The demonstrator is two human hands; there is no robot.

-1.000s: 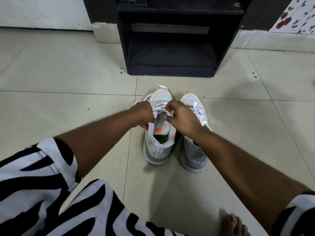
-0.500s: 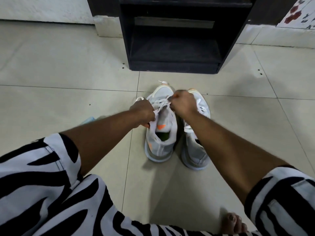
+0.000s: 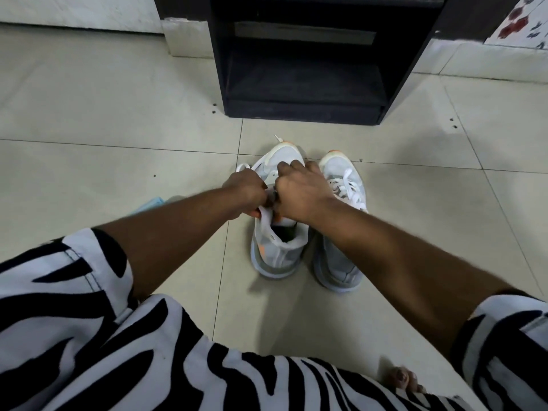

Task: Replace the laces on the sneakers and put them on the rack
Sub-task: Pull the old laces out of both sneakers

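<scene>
Two grey-white sneakers with orange accents stand side by side on the tiled floor, toes pointing away from me. Over the lacing of the left sneaker (image 3: 278, 250), my left hand (image 3: 246, 191) and my right hand (image 3: 299, 194) are closed together, each pinching its white lace. My hands hide most of that lace; a loop shows at the left and a tip pokes past the toe. The right sneaker (image 3: 341, 262) has its white lace (image 3: 350, 185) threaded and lies partly under my right forearm. The black rack (image 3: 302, 111) stands just beyond the shoes with a bare bottom shelf.
A light blue object (image 3: 151, 203) peeks out from under my left forearm on the floor. My zebra-striped clothing fills the bottom of the view, and my toes (image 3: 403, 378) show at the lower right. A patterned surface (image 3: 525, 22) is at the top right.
My right hand has pulled back from the toe end to meet my left hand over the left sneaker's tongue. The view has shifted slightly closer to the rack.
</scene>
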